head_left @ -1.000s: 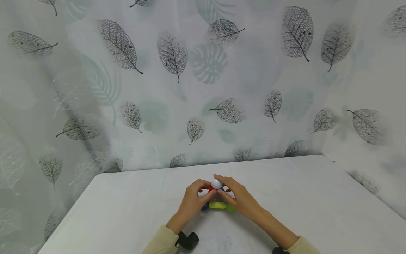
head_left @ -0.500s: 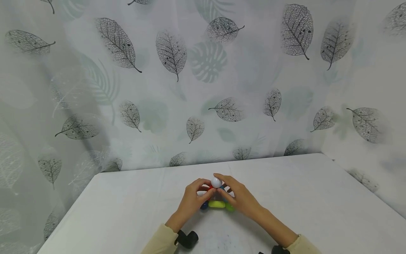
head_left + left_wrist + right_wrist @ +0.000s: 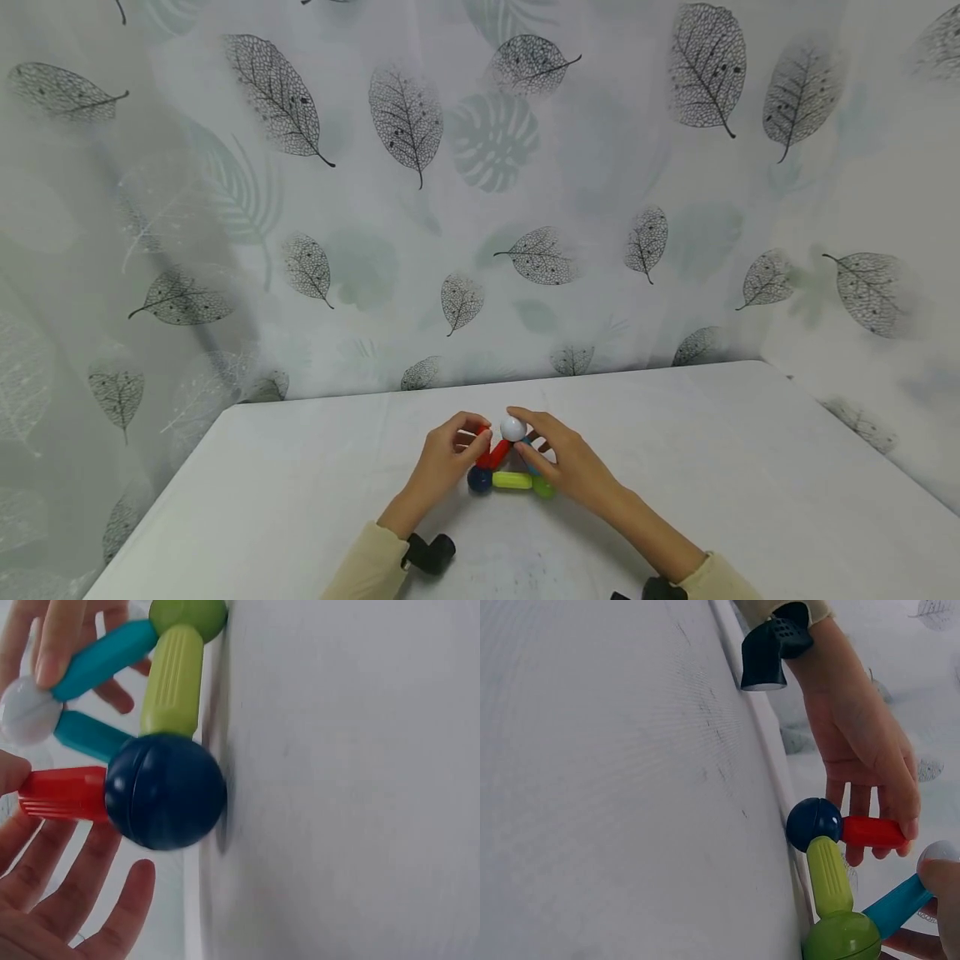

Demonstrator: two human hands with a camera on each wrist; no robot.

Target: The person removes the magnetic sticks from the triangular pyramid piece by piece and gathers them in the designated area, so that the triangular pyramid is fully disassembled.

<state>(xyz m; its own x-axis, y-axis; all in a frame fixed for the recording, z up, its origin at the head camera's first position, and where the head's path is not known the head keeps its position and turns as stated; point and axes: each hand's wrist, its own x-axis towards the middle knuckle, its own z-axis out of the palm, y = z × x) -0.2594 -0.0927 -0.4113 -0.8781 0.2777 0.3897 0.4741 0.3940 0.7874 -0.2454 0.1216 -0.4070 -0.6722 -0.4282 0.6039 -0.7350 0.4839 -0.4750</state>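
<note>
A small frame of magnetic rods and balls stands on the table. A navy ball (image 3: 165, 791) and a green ball (image 3: 844, 937) are joined by a yellow-green rod (image 3: 513, 480). From the navy ball a red rod (image 3: 874, 832) sticks out, its free end pinched by my left hand (image 3: 441, 458) between thumb and fingers. My right hand (image 3: 573, 467) grips a white ball (image 3: 513, 428) at the top, index finger above and thumb below. A teal rod (image 3: 105, 660) links the white ball to the green one. Another rod (image 3: 94, 735) runs from the white ball towards the navy ball; its far end is hidden.
The white table (image 3: 300, 483) extends around the frame on all sides. Behind it hangs a leaf-patterned curtain (image 3: 480, 208). A black wrist camera (image 3: 431, 554) juts from the left sleeve, and another (image 3: 663, 587) sits at the right wrist.
My left hand has left the white ball and shifted left, now with the red rod between its fingers, uncovering the navy ball. The right hand stays at the white ball. The head view tilts slightly.
</note>
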